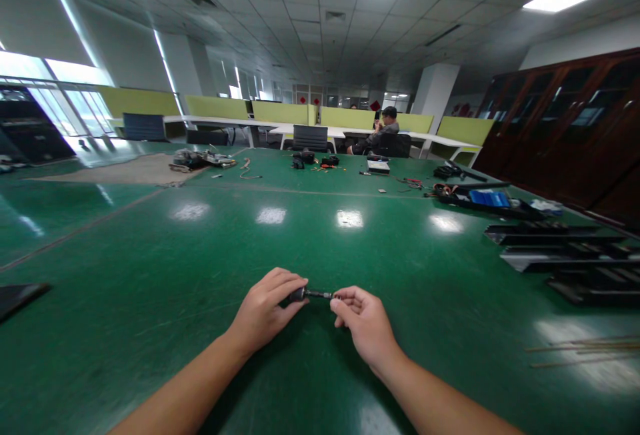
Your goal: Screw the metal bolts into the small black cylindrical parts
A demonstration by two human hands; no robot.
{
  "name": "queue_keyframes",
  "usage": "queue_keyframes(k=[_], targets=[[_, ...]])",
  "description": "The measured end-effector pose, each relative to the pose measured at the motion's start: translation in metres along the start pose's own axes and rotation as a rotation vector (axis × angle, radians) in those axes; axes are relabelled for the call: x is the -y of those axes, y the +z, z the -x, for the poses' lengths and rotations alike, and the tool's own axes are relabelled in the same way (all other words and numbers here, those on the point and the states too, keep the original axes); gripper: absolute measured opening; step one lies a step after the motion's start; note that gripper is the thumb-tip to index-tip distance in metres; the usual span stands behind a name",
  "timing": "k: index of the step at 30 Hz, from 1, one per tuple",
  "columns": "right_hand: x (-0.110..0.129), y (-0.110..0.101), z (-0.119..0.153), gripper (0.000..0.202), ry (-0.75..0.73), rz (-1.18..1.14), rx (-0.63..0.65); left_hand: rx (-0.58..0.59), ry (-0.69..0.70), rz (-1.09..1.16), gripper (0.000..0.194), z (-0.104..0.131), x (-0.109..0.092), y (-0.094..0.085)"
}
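Over the near middle of the green table (225, 248), my left hand (270, 305) is wrapped round the dark handle of a screwdriver-like tool (318, 295). Its thin metal shaft points right, toward my other hand. My right hand (363, 321) has thumb and fingers pinched together at the shaft's tip. Something small and pale shows between those fingertips, too small to make out. The two hands are a short distance apart, with the bare shaft visible between them.
Dark metal channels (565, 258) and thin rods (580, 351) lie at the right. A long tray with a blue item (490, 198) sits behind them. Small dark parts (305, 158) are at the far edge. A seated person (387, 129) is beyond. A dark flat object (20, 298) lies left.
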State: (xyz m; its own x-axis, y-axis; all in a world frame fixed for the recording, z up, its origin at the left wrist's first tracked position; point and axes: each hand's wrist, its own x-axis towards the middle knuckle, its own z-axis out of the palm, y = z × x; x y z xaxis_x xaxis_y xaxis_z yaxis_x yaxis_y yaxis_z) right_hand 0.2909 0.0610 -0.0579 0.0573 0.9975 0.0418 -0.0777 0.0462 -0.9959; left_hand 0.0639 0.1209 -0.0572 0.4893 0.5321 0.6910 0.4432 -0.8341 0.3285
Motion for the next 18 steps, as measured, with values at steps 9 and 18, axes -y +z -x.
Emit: queue_keyframes(k=[9, 18], targets=[[-0.0018, -0.0006, -0.0005, 0.027, -0.014, 0.015, 0.005, -0.031, 0.006, -0.006, 0.038, -0.0008, -0.0001, -0.0005], [-0.0028, -0.0007, -0.0008, 0.028, -0.009, 0.029, -0.004, -0.039, 0.001, -0.007, 0.036, -0.0009, 0.0006, -0.0019]])
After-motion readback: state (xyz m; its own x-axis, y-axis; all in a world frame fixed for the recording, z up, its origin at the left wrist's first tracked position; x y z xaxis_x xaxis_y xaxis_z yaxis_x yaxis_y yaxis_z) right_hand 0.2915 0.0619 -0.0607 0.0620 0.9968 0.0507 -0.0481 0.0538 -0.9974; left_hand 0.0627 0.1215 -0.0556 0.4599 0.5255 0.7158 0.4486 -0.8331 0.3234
